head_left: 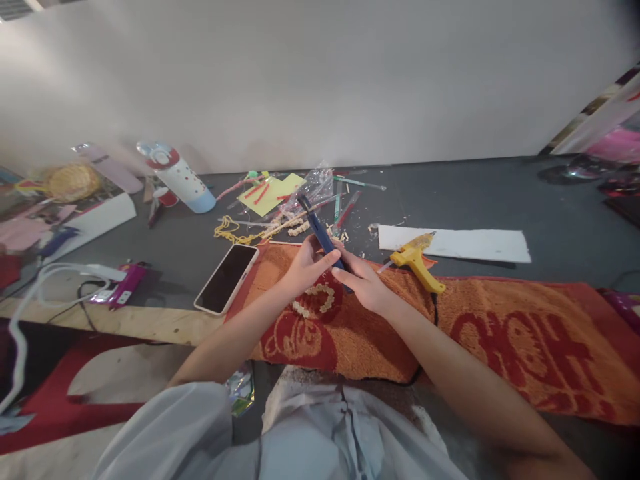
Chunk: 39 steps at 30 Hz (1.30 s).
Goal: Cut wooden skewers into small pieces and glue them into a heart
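Observation:
My left hand and my right hand are both closed around a slim dark blue tool, shaped like a box cutter. It slants up and away to the left, and its narrow dark end points at the wall. My fingers hide part of its lower half. Under my hands, a ring of small cream pieces lies on the orange and red towel. Just beyond the tool are a short row of cream pieces and scattered crumbs.
A yellow glue gun rests by a white strip on the right. To the left lie a phone, yellow string and a purple power strip. Behind stand a dotted bottle, yellow paper and clear plastic wrap.

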Available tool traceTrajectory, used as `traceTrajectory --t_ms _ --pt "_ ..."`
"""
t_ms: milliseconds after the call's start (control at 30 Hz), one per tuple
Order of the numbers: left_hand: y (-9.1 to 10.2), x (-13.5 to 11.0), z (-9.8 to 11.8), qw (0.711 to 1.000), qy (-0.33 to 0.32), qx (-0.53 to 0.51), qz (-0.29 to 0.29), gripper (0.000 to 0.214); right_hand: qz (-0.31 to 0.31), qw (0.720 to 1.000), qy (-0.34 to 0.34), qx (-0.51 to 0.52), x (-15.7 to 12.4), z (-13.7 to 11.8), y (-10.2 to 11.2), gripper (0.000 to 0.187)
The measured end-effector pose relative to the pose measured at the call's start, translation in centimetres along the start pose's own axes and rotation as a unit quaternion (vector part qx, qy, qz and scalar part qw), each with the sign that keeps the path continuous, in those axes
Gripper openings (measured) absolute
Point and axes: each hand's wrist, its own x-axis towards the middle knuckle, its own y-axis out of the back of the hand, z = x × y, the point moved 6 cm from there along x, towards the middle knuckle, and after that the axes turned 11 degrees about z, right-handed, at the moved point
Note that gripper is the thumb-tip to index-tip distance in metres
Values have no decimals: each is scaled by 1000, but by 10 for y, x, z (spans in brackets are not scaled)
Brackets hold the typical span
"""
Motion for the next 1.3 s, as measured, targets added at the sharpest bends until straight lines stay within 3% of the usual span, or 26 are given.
traceTrajectory --t_ms 67,133,267,333,400,533,667,1133,1300 --pt "11 4 3 995 -48 77 39 47 16 1000 -7 -11 1 0 4 54" --pt "23 7 12 972 -109 194 80 37 30 999 -12 -31 2 0 8 53" --pt "40 7 42 860 -300 379 166 24 26 997 -26 -64 2 0 14 49" --pt "44 8 48 810 -341 437 193 24 11 998 -25 -61 1 -1 13 47" --pt "46 13 44 789 -336 480 187 26 -5 999 -19 -46 -1 -1 9 46" --pt "49 22 27 780 -278 541 149 29 -25 999 -25 -27 -6 -1 3 43" --pt "51 22 27 769 -258 567 146 32 -23 999 -37 -28 -8 1 1 38" --pt "47 19 25 807 -171 549 131 24 -1 998 -18 -60 -8 -10 1 32" --pt "50 23 24 833 -212 497 119 22 -12 998 -29 -60 -9 -7 3 34"
